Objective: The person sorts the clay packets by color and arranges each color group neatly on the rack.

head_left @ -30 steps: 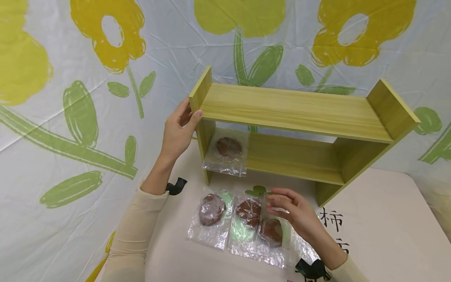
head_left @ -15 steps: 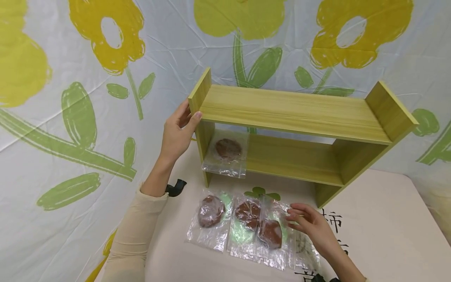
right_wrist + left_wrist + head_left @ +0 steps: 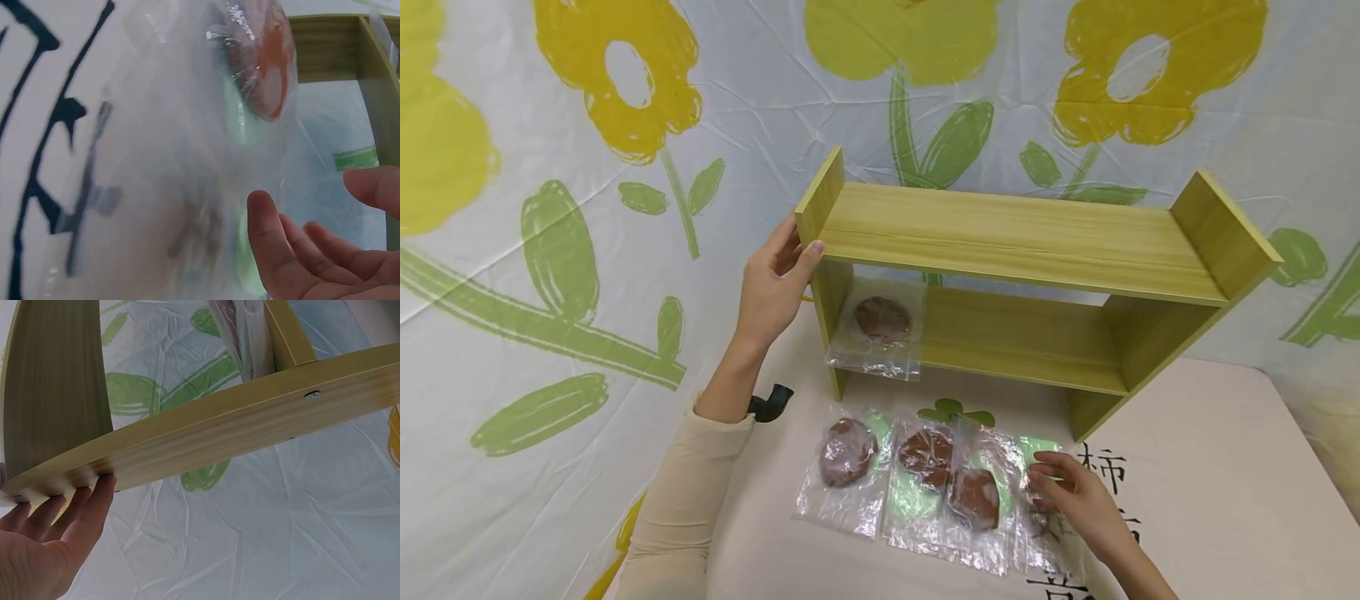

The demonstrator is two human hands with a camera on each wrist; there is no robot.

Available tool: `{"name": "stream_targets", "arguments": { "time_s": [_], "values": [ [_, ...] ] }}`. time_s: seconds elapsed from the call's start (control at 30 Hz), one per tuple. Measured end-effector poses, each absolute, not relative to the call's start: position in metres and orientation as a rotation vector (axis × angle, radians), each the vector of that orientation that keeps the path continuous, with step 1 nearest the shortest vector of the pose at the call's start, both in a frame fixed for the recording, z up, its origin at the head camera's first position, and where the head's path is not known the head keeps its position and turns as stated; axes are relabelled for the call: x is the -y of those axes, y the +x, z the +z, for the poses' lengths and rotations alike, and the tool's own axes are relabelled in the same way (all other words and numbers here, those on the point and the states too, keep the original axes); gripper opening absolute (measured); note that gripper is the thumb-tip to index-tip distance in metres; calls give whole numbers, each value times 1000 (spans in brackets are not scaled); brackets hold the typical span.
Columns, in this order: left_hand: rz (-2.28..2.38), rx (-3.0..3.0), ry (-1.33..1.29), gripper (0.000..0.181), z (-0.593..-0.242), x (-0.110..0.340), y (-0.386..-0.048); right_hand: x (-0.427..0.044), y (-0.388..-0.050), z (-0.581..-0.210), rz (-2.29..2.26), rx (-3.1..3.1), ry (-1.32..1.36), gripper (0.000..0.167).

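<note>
My left hand grips the left side panel of the wooden shelf, thumb on its front edge; its fingertips lie against the panel's outer face in the left wrist view. A clear bag with a round brown piece lies on the middle board's left end. In front, several similar bags lie in a row, with brown pieces at the left, middle and right. My right hand is over the rightmost bag, fingers loosely bent, thumb apart; contact cannot be told.
Black characters are printed on the pale tabletop right of the bags. A dark curved thing is beside my left forearm. A flower-patterned cloth hangs behind the shelf.
My right hand has moved rightward and down from the bags with brown pieces to the rightmost bag. My left hand keeps its grip on the shelf. The head view has shifted slightly.
</note>
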State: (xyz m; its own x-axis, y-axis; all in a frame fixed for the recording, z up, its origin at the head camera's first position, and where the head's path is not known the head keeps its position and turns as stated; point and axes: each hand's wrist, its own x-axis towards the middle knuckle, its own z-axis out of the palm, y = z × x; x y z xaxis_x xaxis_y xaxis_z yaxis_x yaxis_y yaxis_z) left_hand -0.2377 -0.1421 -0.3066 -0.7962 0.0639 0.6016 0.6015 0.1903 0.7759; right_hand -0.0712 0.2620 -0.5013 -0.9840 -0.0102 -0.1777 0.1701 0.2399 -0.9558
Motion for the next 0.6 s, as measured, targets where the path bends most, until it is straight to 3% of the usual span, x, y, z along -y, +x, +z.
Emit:
{"name": "stream_targets", "arguments": {
  "time_s": [0.6],
  "values": [
    [-1649, 2042, -612, 50, -287, 132, -214, -275, -69, -515, -1717, -2194, 131, 51]
  ]
}}
